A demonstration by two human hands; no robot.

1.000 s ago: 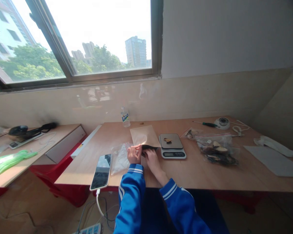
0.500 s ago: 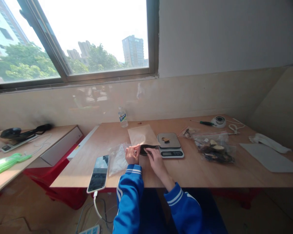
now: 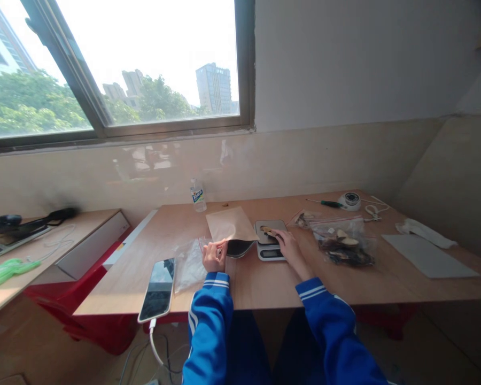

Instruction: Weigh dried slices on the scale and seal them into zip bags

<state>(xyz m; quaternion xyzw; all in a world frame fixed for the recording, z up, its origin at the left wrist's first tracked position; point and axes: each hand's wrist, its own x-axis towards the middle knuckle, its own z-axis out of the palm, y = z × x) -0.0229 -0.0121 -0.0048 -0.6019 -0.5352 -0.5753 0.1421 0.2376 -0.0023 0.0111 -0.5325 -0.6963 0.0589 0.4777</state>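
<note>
My left hand [image 3: 215,256] is closed on the near left edge of a brown paper pouch [image 3: 229,222], which lies on the table with its dark mouth gaping towards me. What is inside the pouch is hidden. Over the digital kitchen scale [image 3: 260,236], my right hand [image 3: 288,247] has its fingertips on a piece that looks like a dried mushroom slice [image 3: 265,230] on the weighing plate. The fingers partly cover the slice and the scale's buttons.
Right of the scale lies a clear zip bag of dried slices [image 3: 344,243], with a smaller bag [image 3: 303,219] behind it. A clear plastic bag [image 3: 188,267] and a charging phone [image 3: 157,291] are at left. A bottle [image 3: 198,197], screwdriver [image 3: 328,203] and dome camera [image 3: 350,200] stand farther back.
My right hand has left the pouch mouth and moved right to the slice on the scale. The pouch mouth now shows wider, and my left hand still holds its edge.
</note>
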